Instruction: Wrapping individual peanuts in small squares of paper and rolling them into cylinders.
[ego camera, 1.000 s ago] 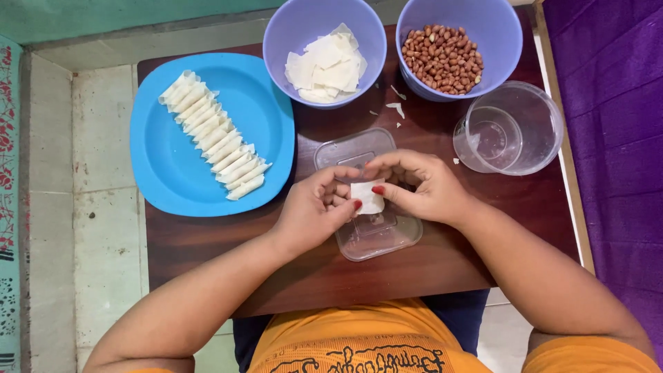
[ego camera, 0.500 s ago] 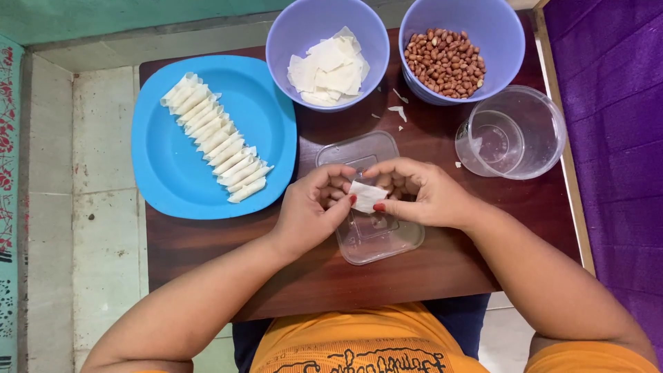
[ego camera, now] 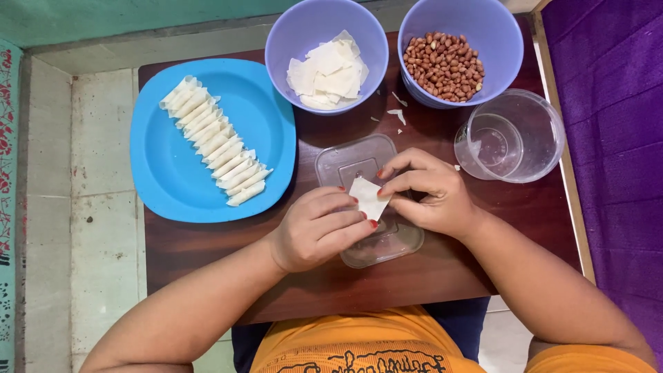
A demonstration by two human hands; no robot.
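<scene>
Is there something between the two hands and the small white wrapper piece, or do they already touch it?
Nothing visible stands between. Both the left hand and the right hand pinch the white wrapper directly, above the clear lid.

My left hand [ego camera: 319,230] and right hand [ego camera: 426,193] are covering the middle of the clear flat lid [ego camera: 359,163] and part of the white wrapper [ego camera: 368,198] pinched between them, so I am not seeing whether anything is lying inside its fold. The top edge is cutting off the far rims of the bowl of wrappers [ego camera: 304,27] and the bowl of peanuts [ego camera: 492,27], and the bottom edge is cutting off my elbows and the orange shirt [ego camera: 359,342]. The scraps [ego camera: 399,114] on the table [ego camera: 428,276] are showing too small for me to tell what they are.
</scene>
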